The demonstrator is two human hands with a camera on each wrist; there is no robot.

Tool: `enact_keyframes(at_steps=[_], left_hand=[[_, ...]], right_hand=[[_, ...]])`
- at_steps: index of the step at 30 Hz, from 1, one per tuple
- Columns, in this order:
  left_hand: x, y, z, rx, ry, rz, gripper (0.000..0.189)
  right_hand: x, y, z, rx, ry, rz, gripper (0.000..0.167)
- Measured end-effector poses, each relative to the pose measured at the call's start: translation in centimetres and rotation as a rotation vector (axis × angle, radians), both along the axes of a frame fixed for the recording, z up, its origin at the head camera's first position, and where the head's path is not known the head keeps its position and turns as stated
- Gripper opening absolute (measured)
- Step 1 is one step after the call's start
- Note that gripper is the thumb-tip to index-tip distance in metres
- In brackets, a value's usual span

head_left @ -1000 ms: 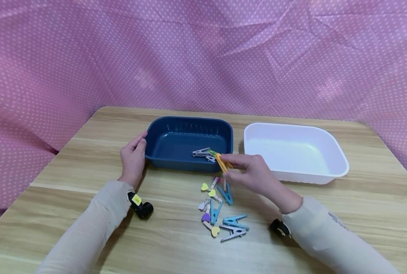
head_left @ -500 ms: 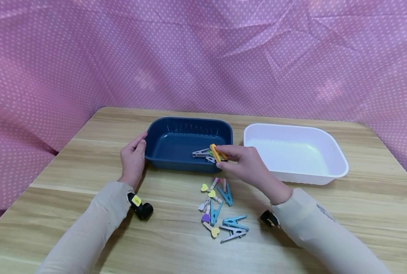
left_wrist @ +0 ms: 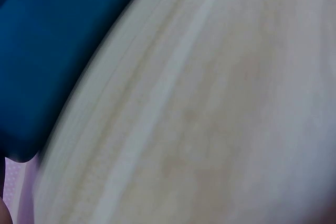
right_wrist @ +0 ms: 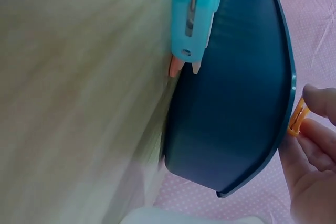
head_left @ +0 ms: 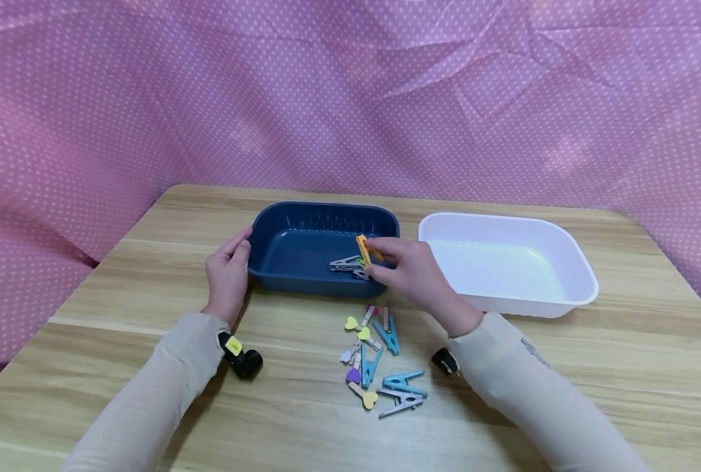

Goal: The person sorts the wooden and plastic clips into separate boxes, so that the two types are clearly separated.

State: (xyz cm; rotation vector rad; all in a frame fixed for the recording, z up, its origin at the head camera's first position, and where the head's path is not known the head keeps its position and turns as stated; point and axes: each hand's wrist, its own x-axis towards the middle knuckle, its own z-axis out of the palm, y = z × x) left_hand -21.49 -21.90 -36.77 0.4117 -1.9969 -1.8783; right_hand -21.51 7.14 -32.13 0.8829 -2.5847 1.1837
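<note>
My right hand (head_left: 415,269) pinches an orange clothespin (head_left: 363,250) between thumb and fingers, over the near right corner of a dark blue basin (head_left: 303,284). In the right wrist view the same orange clothespin (right_wrist: 298,116) shows beside the basin's rim. Inside the basin lie a grey clothespin (head_left: 345,264) and, partly hidden by my hand, a green one (head_left: 360,261). My left hand (head_left: 228,275) rests against the basin's left end, its fingers along the outer wall. Only a sliver of that hand appears in the left wrist view, beside the blue basin (left_wrist: 58,51).
A white basin (head_left: 509,305) stands to the right. In front of the blue basin, several clothespins lie on the wooden table (head_left: 291,419): blue ones (head_left: 404,382), a grey one (head_left: 401,401) and small wooden ones with heart shapes (head_left: 369,398). A pink dotted cloth (head_left: 350,98) hangs behind.
My right hand has carried the orange clothespin left and away from me, from the blue basin's near right rim to above its inside. My left hand stays at the basin's left end.
</note>
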Motion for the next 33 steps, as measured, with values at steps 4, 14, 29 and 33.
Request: enact_keyframes(at_steps=[4,14,29,33], left_hand=[[0.0,0.0,0.0,-0.042,-0.013,-0.004,0.032],[-0.1,0.0,-0.1,-0.057,-0.006,-0.006,0.032],[-0.1,-0.1,-0.3,-0.053,0.004,0.0,0.032],[-0.1,-0.1,-0.2,-0.051,0.003,-0.007,0.032]], right_hand=[[-0.4,-0.3,-0.1,0.024,-0.014,-0.02,0.038],[-1.2,-0.6,-0.1,0.063,-0.061,-0.06,0.038],[-1.5,-0.4,0.1,0.085,-0.094,-0.065,0.039],[-1.3,0.0,0.0,0.088,-0.098,-0.084,0.039]])
